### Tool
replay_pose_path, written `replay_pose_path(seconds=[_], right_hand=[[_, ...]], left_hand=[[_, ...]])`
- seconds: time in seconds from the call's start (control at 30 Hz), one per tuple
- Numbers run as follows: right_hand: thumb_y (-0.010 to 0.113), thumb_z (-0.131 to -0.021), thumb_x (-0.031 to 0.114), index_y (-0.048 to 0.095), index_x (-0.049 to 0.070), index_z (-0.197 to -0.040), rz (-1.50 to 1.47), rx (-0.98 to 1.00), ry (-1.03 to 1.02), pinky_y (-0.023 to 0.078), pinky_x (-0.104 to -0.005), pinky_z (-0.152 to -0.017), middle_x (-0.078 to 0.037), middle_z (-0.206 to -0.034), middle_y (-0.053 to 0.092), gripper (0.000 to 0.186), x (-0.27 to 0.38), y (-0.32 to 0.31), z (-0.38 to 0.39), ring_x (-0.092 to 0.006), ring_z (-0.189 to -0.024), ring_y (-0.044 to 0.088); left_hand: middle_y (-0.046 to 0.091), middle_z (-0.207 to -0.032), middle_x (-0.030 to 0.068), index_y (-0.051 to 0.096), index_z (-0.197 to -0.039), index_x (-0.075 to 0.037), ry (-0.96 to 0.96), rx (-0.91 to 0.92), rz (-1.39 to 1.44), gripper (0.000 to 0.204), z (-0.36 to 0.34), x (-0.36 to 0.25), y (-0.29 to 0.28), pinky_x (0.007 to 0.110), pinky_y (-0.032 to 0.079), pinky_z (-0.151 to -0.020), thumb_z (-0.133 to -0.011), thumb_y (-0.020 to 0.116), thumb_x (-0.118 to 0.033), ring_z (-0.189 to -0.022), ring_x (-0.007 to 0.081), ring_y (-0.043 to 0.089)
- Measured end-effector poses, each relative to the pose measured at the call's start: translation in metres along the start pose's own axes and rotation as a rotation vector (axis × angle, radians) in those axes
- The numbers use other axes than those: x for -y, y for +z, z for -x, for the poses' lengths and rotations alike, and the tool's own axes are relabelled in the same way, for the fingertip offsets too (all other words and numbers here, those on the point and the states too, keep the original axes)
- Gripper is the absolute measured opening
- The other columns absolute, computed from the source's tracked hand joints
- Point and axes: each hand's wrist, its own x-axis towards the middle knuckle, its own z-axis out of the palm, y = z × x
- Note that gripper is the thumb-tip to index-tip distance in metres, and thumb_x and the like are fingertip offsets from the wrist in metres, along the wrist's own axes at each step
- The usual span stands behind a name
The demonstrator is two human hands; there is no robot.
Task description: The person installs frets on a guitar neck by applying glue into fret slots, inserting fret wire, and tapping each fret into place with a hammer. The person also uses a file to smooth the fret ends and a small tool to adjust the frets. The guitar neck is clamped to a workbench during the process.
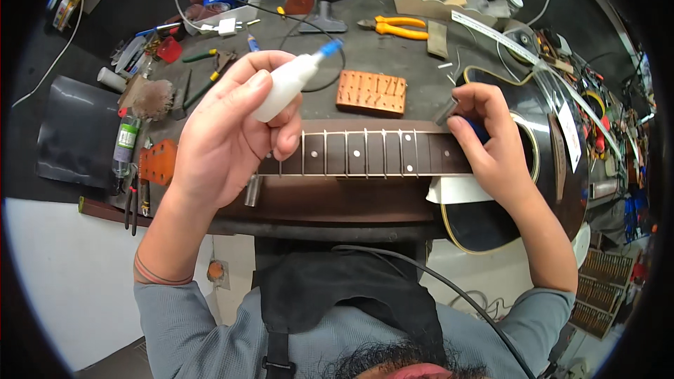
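Observation:
My left hand (225, 119) is closed around a small white squeeze bottle (284, 88) with a blue tip, tilted up to the right above the guitar's neck. Below it, the dark fretboard (365, 154) with metal frets and pale dot inlays runs across the bench. My right hand (491, 140) is curled over the fretboard's right end, beside the dark guitar body (470, 228). A short grey metallic piece (446, 110) and something dark blue show at its fingers; the palm hides the rest. At the far left lies the orange headstock (157, 162), partly behind my left wrist.
An orange-brown wooden block (372, 92) with upright pins stands behind the neck. Orange-handled pliers (394, 27) lie farther back, near a cream tray (435, 3) of small parts. Tools clutter the left side, with a green-labelled bottle (126, 139). White paper (453, 191) lies under the neck.

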Motion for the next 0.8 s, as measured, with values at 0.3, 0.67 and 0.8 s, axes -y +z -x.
replay_pose_path(seconds=[0.3,0.67,0.8], right_hand=[[0.076,-0.106,0.004,0.063,0.003,-0.138,0.013,-0.007,-0.023,0.059,-0.0349,-0.099,-0.009,-0.113,0.071,0.035,-0.003,0.001,0.003,-0.0214,-0.104,0.073],[0.077,-0.105,0.004,0.065,0.003,-0.138,0.012,-0.027,-0.076,0.059,-0.0346,-0.095,-0.009,-0.109,0.072,0.035,-0.011,0.002,0.003,-0.0214,-0.1,0.074],[0.077,-0.105,0.004,0.065,0.004,-0.138,0.016,-0.026,-0.07,0.059,-0.0344,-0.094,-0.01,-0.109,0.073,0.035,-0.012,0.002,0.003,-0.0214,-0.1,0.074]], left_hand=[[0.076,-0.105,0.0089,0.07,-0.131,0.004,0.096,-0.06,-0.583,0.032,0.011,0.026,0.029,0.023,0.053,-0.067,-0.112,0.073,-0.021,-0.074,0.0081,0.066],[0.073,-0.105,0.0053,0.073,-0.127,0.004,0.113,-0.021,-0.78,0.027,0.007,0.029,0.035,0.021,0.051,-0.067,-0.108,0.077,-0.014,-0.079,0.0057,0.064],[0.073,-0.105,0.0052,0.073,-0.127,0.004,0.095,-0.024,-0.813,0.026,0.006,0.029,0.036,0.021,0.051,-0.067,-0.108,0.077,-0.014,-0.08,0.0054,0.064]])
